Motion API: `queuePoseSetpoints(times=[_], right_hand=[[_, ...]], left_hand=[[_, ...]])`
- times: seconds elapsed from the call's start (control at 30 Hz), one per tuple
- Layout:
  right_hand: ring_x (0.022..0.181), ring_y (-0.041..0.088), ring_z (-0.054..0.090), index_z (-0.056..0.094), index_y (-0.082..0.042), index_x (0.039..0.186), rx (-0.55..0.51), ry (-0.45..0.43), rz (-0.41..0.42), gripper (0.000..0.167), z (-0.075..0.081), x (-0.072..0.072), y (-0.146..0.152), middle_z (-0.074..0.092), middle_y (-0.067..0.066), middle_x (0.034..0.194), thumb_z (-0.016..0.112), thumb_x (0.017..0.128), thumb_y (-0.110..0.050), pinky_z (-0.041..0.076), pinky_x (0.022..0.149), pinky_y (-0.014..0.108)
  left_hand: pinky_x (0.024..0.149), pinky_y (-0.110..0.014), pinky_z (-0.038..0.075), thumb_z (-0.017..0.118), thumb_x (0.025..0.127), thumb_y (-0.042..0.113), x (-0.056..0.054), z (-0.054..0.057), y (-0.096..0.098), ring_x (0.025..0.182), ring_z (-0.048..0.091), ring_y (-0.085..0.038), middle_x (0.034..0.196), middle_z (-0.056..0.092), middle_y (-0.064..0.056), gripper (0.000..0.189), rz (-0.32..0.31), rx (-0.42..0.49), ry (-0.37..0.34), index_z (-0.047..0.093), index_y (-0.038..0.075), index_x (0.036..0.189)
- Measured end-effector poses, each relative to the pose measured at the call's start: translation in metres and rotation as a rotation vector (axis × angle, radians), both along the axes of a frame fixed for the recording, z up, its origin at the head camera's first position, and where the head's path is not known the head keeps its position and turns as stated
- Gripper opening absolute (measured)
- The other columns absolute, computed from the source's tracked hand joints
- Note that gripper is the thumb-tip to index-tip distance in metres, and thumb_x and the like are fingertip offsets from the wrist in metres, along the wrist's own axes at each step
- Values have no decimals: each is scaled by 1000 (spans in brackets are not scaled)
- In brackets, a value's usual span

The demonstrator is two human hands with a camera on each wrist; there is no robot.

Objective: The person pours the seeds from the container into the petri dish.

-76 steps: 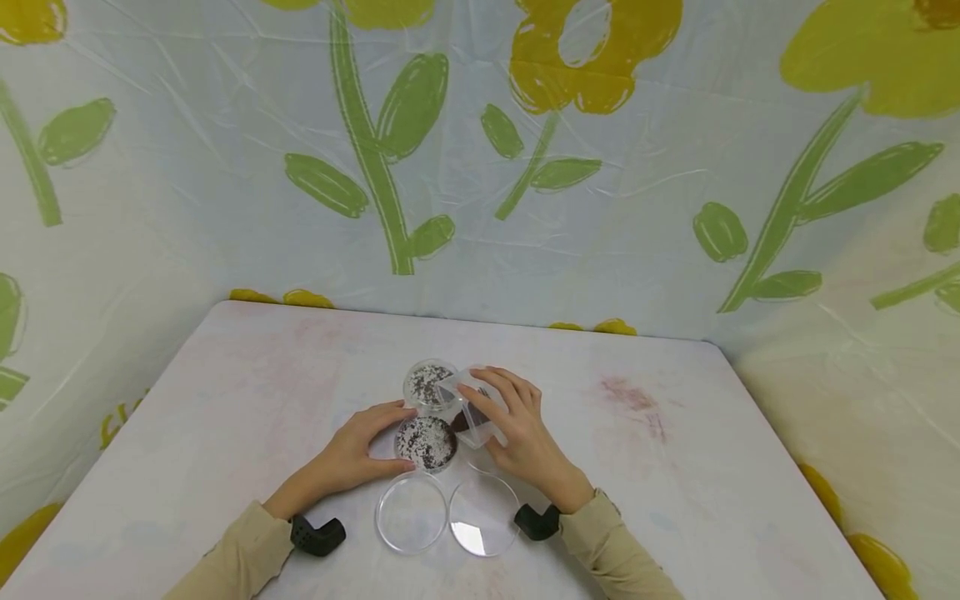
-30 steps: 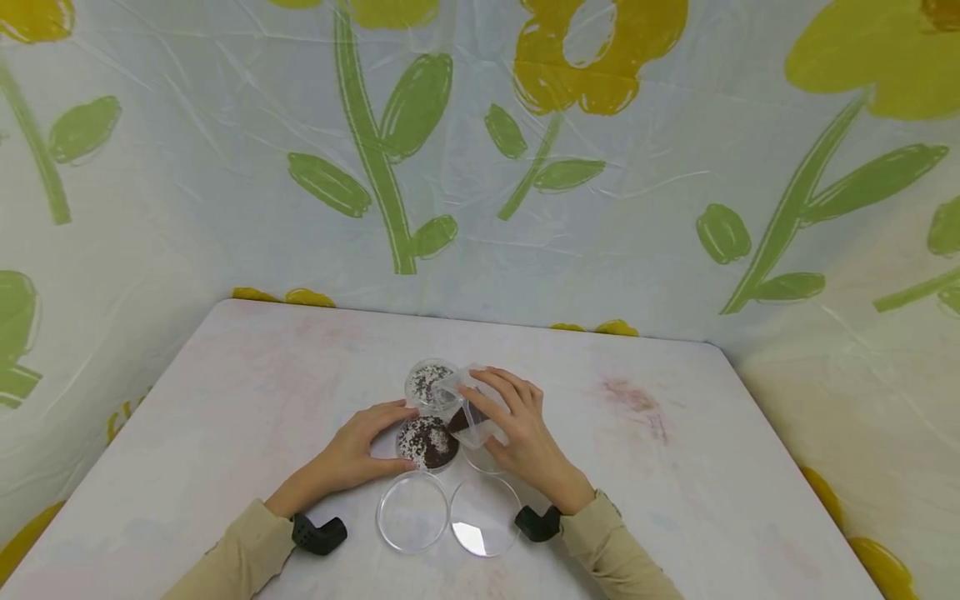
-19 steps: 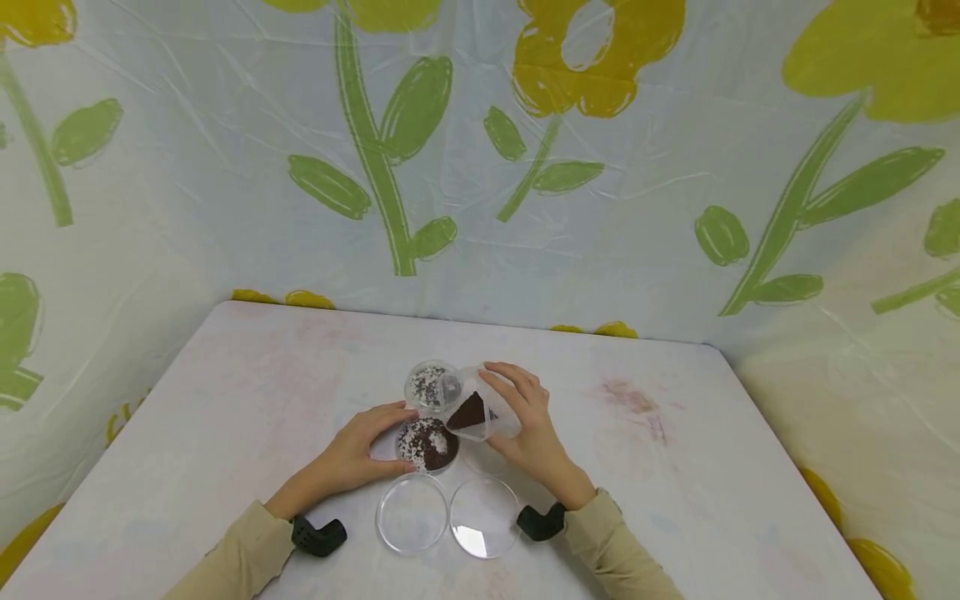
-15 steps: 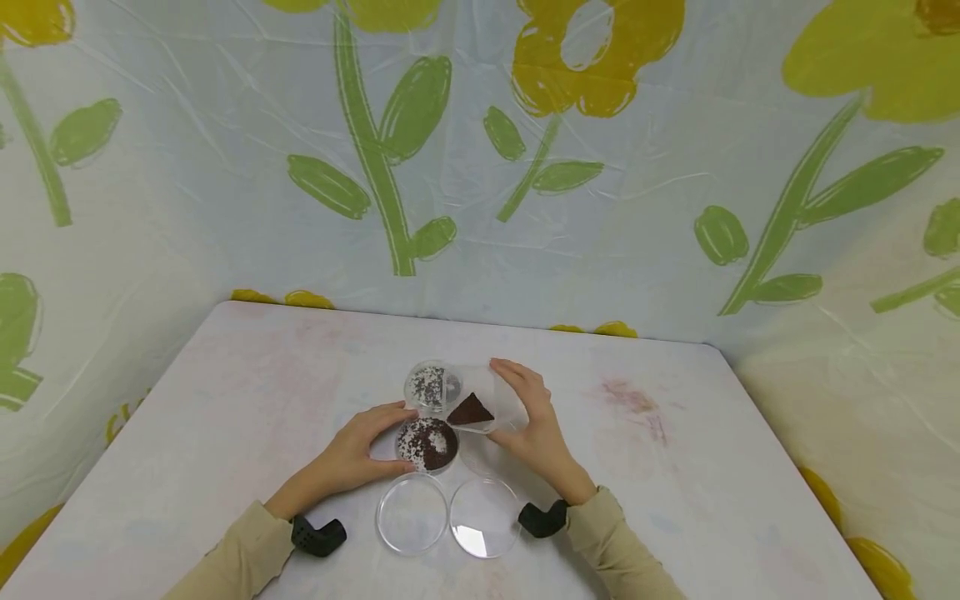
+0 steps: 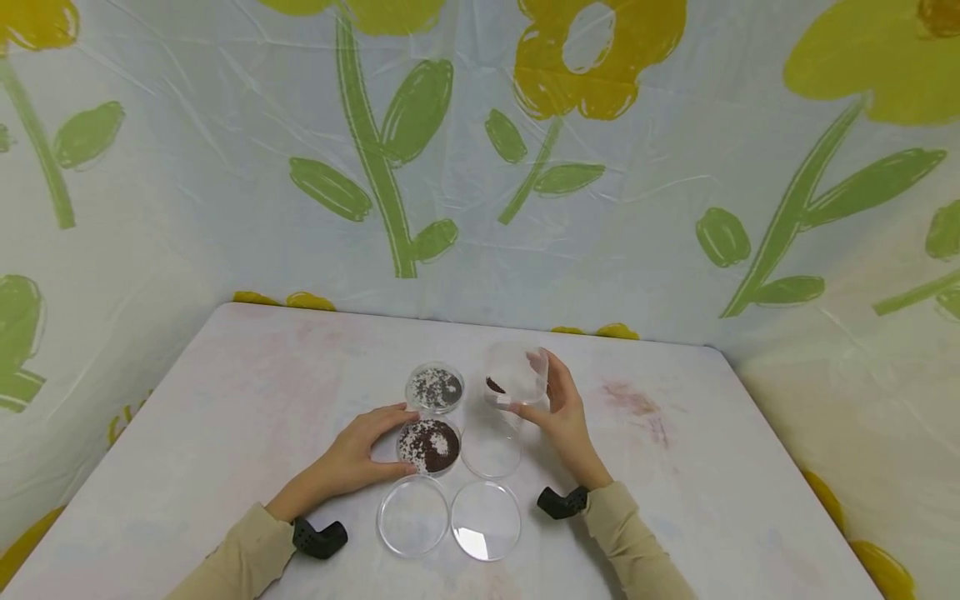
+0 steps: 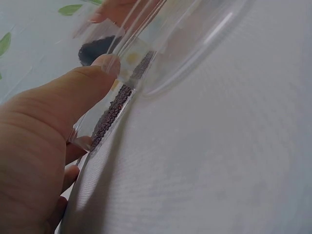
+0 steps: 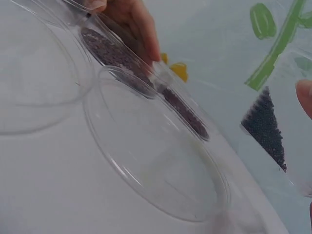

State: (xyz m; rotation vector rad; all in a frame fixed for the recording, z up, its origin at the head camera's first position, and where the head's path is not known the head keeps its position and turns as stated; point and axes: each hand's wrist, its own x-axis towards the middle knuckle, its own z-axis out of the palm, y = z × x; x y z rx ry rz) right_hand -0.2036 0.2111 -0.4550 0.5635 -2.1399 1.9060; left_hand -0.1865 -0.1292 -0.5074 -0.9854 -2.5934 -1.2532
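Note:
My left hand holds the nearer filled petri dish by its left side, thumb and fingers around the rim; the left wrist view shows the thumb against this dish. Dark brown granules cover much of the white bits in it. Behind it lies another petri dish with white and dark bits. To the right, above the table, my right hand grips a clear plastic cup by its side. A small heap of dark granules lies inside the cup.
Two clear round dishes or lids, left and right, lie side by side near me. Another clear one sits right of the held dish. A flowered sheet stands behind the white table.
Dark granules have spread over the nearer dish from the tilted cup. My right hand has since tipped the cup back and drawn it right and away from the dishes. The left hand stays put.

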Motion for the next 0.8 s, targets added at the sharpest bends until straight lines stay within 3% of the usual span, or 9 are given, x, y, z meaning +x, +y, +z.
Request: queuePoseSetpoints(times=[0.1,0.27,0.43,0.63,0.77,0.8], right_hand=[[146,24,28,27,-6,155,-59,-38,22,90,-14,-10,13,38,14,154,74,81,13,21,119,26],[147,25,26,27,-9,156,-121,-99,4,88,-27,-19,30,36,15,156,72,83,11,25,116,22],[148,24,23,22,-11,159,-158,-150,-23,90,-34,-24,43,32,15,158,69,85,12,43,102,19],[139,18,32,15,-13,160,-148,-194,-15,88,-36,-29,56,26,16,160,65,91,8,48,92,16],[142,20,25,10,-13,161,-159,-235,30,85,-38,-33,63,21,15,162,61,94,7,49,90,17],[146,20,17,10,-13,161,-168,-243,43,85,-38,-34,64,19,15,162,59,95,7,48,92,16]], left_hand=[[109,-62,33,81,78,48,0,0,0,136,44,-34,148,48,-13,75,2,-5,-5,56,16,142],[109,-62,33,81,78,47,1,1,1,136,44,-35,148,48,-13,75,2,-5,-10,56,16,142],[109,-63,33,82,78,46,1,2,1,136,44,-36,148,49,-14,75,0,-1,-13,56,15,141],[109,-61,33,82,78,47,1,2,0,137,43,-34,148,48,-12,76,4,-12,-12,55,17,142],[110,-61,33,81,78,48,0,1,0,137,43,-34,149,48,-12,76,6,-12,-18,55,17,142],[110,-61,32,81,78,48,0,1,0,137,43,-34,149,48,-12,76,6,-14,-20,55,18,142]])
